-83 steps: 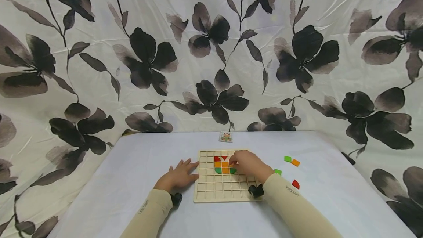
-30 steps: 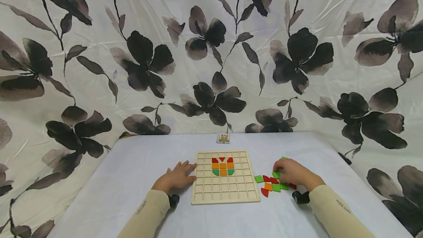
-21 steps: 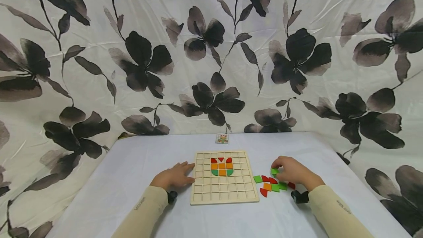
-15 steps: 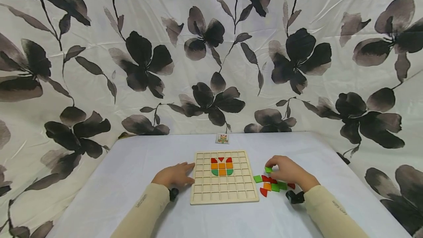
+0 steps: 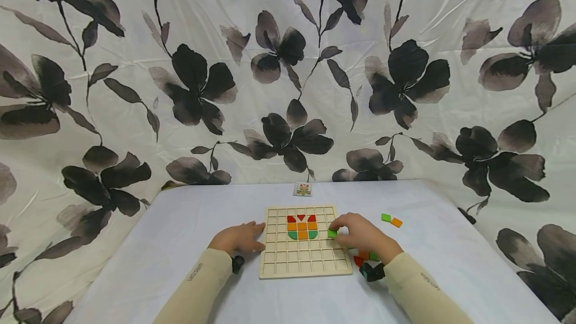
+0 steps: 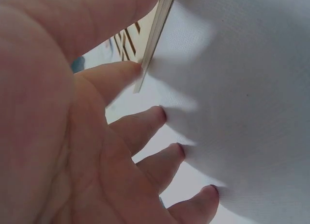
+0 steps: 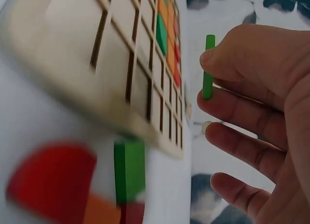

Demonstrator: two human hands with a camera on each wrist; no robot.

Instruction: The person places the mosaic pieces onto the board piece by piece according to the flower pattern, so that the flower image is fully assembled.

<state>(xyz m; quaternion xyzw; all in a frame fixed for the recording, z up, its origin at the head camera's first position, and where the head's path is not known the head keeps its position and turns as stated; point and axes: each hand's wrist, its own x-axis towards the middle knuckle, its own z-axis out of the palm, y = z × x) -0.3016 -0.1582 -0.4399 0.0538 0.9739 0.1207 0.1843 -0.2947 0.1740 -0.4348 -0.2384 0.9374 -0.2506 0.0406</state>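
The right hand [image 5: 362, 234] pinches a green tile [image 5: 332, 233] between thumb and finger, above the board's [image 5: 288, 266] right side. The tile lies roughly flat – edge-on to the right wrist camera, its long edge upright there. The left hand's [image 5: 236, 239] spread fingers touch the board. White table [image 5: 202, 204]; floral cloth [image 5: 351, 89] behind.

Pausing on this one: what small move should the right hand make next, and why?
Probably lower the green tile into a bare cell of the board: the right hand pinches it, raised clear of the cells, near the board's right edge, while the left hand touches the left edge. Which cell, I cannot tell.
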